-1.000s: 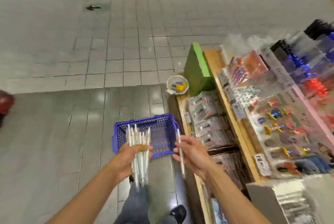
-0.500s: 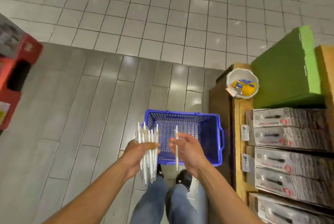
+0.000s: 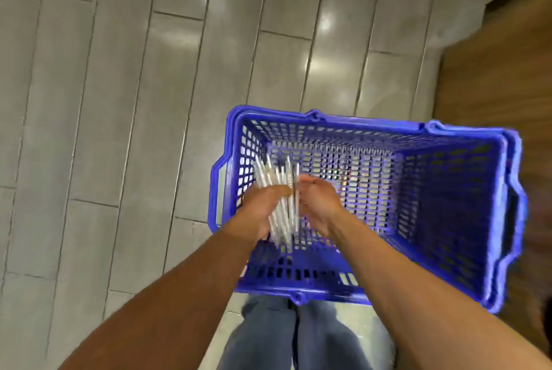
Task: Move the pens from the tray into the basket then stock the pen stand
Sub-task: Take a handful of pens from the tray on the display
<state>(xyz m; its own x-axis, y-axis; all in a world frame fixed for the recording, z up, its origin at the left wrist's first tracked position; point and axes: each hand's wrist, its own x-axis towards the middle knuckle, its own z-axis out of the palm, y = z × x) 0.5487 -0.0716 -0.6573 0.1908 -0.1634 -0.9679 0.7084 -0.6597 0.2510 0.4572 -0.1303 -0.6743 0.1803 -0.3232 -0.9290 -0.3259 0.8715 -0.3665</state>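
Looking straight down into a blue basket (image 3: 448,220) on the grey tiled floor (image 3: 119,101), just in front of the legs in jeans (image 3: 286,337). Both hands inside the basket's left part, lowered below its rim. Left hand (image 3: 260,211) curled round a bundle of white pens (image 3: 276,187) — the pens stand roughly upright, fanning out a little at the top, lower ends near the basket bottom. Right hand (image 3: 318,205) close beside, touching the same bundle; seems to pinch one pen (image 3: 296,190) at the right edge of the bundle, though the blur makes the fingers hard to read. No pens lying loose on the basket bottom, as far as can be seen through the mesh. At the right edge, only a brown wooden surface (image 3: 507,77), probably the side of the shop shelf.

Judging from this: the first part of the task nearly finished — pens over the basket and low inside it, but not yet let go. Left to do: release the bundle into the basket, then all of the second part — filling the pen stand. Tray and pen stand not in view, so impossible to say whether more pens wait there.
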